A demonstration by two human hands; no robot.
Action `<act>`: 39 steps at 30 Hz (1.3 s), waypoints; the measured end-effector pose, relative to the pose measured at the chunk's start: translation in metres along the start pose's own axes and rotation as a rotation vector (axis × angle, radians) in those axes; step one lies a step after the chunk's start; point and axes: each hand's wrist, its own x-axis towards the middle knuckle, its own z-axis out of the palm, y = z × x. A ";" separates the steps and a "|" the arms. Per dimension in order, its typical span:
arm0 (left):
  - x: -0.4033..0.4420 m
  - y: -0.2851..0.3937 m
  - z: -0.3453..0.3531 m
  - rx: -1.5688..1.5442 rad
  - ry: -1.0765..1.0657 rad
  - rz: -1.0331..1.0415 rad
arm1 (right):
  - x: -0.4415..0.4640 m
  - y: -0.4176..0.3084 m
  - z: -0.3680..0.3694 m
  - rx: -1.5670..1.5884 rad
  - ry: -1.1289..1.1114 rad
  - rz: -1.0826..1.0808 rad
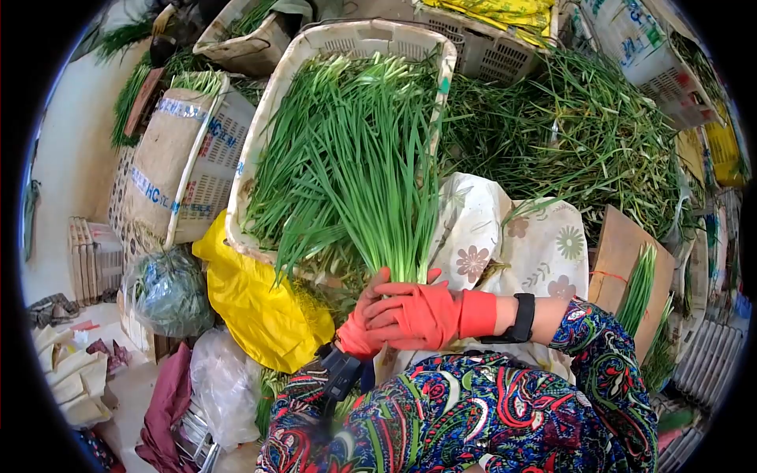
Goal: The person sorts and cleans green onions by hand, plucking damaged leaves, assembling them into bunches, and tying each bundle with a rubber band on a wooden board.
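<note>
Head view shows two hands on one bundle of long, flat green leaves with pale stems (pixel 386 213). The left hand (pixel 356 323) and the right hand (pixel 418 315), both in coral-orange coverings, are closed around the stem ends, the right lapping over the left's fingers. The bundle points away from the person, its leaves fanned over the near part of one off-white slotted plastic crate (pixel 378 31), which holds more green leaves. One black band (pixel 520 319) circles the right wrist; one dark strapped device (pixel 343 374) sits at the left.

At least four more pale plastic crates stand around: one at left (pixel 201 206) with brown sackcloth (pixel 162 146) over it, one at top left (pixel 236 55), one at top centre (pixel 505 59) under bright yellow sheeting, one at upper right (pixel 666 98). One brown flat board (pixel 609 244) carries one slim green bunch (pixel 640 288).

Beneath and beyond the hands spreads one white flower-printed cloth (pixel 544 236), with a heap of loose, tangled leaves (pixel 568 134) behind it. At left lie one yellow plastic sheet (pixel 260 303), one clear bag (pixel 225 390) and one maroon cloth (pixel 167 402), near a pale floor (pixel 122 394) and a cream wall (pixel 75 173).
</note>
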 end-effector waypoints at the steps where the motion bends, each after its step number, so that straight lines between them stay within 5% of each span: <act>1: 0.000 0.002 0.012 -0.016 0.001 0.002 | 0.000 -0.003 -0.003 0.029 -0.024 0.011; 6: 0.000 0.008 0.057 -0.032 0.086 0.073 | -0.021 0.016 0.025 -0.105 0.043 0.106; 10: 0.011 0.015 0.019 0.100 0.114 0.090 | -0.016 0.009 0.007 -0.153 -0.001 0.117; 13: -0.029 0.012 0.076 1.444 0.130 0.458 | -0.012 -0.014 -0.038 0.646 -0.146 0.557; 15: -0.031 0.027 0.085 1.826 0.189 0.427 | -0.034 -0.016 -0.054 1.173 0.136 0.746; 17: -0.017 0.026 0.125 0.534 0.330 0.163 | -0.060 -0.008 -0.072 1.283 0.360 1.054; 19: -0.006 0.040 0.153 0.725 0.335 0.111 | -0.066 -0.016 -0.082 1.408 0.486 1.146; 21: 0.009 0.045 0.186 1.035 0.250 0.037 | -0.052 -0.031 -0.096 1.505 0.645 1.125; 23: 0.023 0.042 0.223 1.192 0.173 -0.010 | -0.049 -0.021 -0.105 1.843 0.722 0.794; 26: 0.058 0.030 0.287 1.813 0.178 -0.241 | -0.055 -0.053 -0.157 1.957 1.239 0.335; 28: 0.085 0.006 0.306 2.190 -0.235 -0.039 | -0.080 -0.079 -0.192 1.794 1.558 0.197; 31: 0.126 -0.052 0.339 2.500 -0.600 0.177 | -0.160 -0.135 -0.224 1.638 1.244 -0.380; 32: 0.138 -0.076 0.353 2.684 -0.736 0.270 | -0.191 -0.143 -0.225 1.493 1.174 -0.440; 35: 0.181 -0.139 0.377 2.955 -1.102 0.404 | -0.288 -0.212 -0.198 1.177 1.463 -0.229; 36: 0.203 -0.157 0.370 2.875 -1.284 0.554 | -0.318 -0.236 -0.183 1.059 1.563 -0.127; 38: 0.249 -0.193 0.357 2.760 -1.553 0.734 | -0.319 -0.270 -0.158 0.692 1.580 -0.375; 39: 0.269 -0.215 0.355 2.739 -1.656 0.775 | -0.345 -0.284 -0.143 0.636 1.554 -0.336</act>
